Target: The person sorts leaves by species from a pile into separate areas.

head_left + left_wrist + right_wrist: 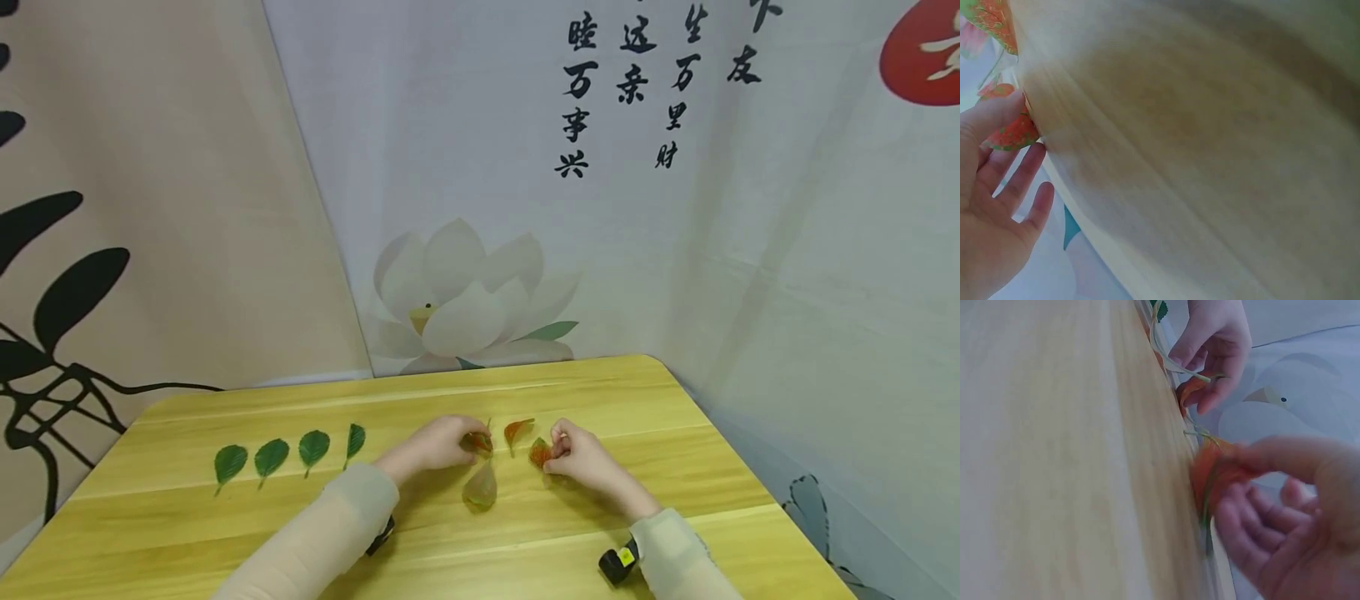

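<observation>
My left hand [444, 443] pinches an orange-and-green leaf [477, 444] at the table's middle; in the left wrist view that leaf [1015, 132] sits between thumb and fingers. To its right, my right hand [581, 454] holds another orange-and-green leaf [538, 452] between thumb and fingertips, blurred in the right wrist view. Between the hands and slightly farther back lies a curled orange leaf [517, 431]. A duller brownish-green leaf [481, 487] lies nearer me, just below the left hand's leaf.
Several green leaves form a row on the left, among them a leaf [229, 462] at the far end and a narrow one [355, 442] near my left forearm. All lie on the wooden table [187, 533]. Behind it hangs a printed cloth [480, 167] with a lotus.
</observation>
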A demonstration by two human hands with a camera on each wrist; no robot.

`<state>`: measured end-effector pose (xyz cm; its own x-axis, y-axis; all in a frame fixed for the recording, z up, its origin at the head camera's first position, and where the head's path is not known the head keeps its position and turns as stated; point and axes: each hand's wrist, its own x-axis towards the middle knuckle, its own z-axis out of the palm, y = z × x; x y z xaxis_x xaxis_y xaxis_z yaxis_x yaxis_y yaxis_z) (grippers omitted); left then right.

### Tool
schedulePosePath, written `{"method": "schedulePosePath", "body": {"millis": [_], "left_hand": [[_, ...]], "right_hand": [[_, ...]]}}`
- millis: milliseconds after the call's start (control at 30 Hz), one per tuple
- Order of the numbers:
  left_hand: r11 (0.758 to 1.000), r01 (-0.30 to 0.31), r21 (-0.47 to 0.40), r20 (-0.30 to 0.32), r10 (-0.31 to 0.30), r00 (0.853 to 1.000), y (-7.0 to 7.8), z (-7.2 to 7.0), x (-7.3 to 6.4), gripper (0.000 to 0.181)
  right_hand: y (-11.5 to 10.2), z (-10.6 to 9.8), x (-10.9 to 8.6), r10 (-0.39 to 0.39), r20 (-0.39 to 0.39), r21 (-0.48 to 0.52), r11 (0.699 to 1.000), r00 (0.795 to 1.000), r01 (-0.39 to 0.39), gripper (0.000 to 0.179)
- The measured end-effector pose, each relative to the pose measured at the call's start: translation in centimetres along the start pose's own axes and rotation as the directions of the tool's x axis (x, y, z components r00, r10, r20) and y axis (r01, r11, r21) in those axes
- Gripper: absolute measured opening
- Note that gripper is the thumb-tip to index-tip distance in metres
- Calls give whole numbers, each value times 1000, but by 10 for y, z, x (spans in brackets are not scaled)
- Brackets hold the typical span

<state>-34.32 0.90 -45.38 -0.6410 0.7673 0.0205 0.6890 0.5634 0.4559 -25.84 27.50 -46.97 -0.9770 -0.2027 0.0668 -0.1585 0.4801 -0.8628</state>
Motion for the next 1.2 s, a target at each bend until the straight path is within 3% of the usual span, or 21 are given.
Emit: {"method": "schedulePosePath", "body": {"millis": [67,200,367,467,700,800,900,1033,1200], "left_hand": [[1000,2,8,-6,-2,1000,0,0,0,39],[1000,4,-19,-14,-4,1000,-1,-1,0,28],[996,-2,-86,-31,-1,1000,-1,-2,0,7],[984,10,-177,-41,-17,999,-3,-3,2,8],[922,25,-386,-111,-74,991,-4,-14,5,7],[883,31,-468,-130,-104,986,-1,-21,5,13],[828,41,-559,-130,-135,982,3,-26,5,21],[782,48,-622,-143,-174,974,3,-33,4,28],[742,-14,-671,-231,-191,954,-4,-46,2,26]], "right_hand": [[0,-1,1,38,-13,125,992,999,-36,32],[2,-3,2,91,-39,272,959,995,-77,32],[12,-5,0,160,-57,324,937,985,-133,29],[17,-7,0,183,-46,341,927,982,-157,24],[25,-8,2,174,17,338,926,985,-169,27],[27,-9,2,164,36,335,927,986,-167,29],[28,-9,2,155,44,328,931,987,-161,31],[28,-9,2,156,48,328,931,987,-163,32],[30,-10,2,134,71,294,944,988,-149,37]]}}
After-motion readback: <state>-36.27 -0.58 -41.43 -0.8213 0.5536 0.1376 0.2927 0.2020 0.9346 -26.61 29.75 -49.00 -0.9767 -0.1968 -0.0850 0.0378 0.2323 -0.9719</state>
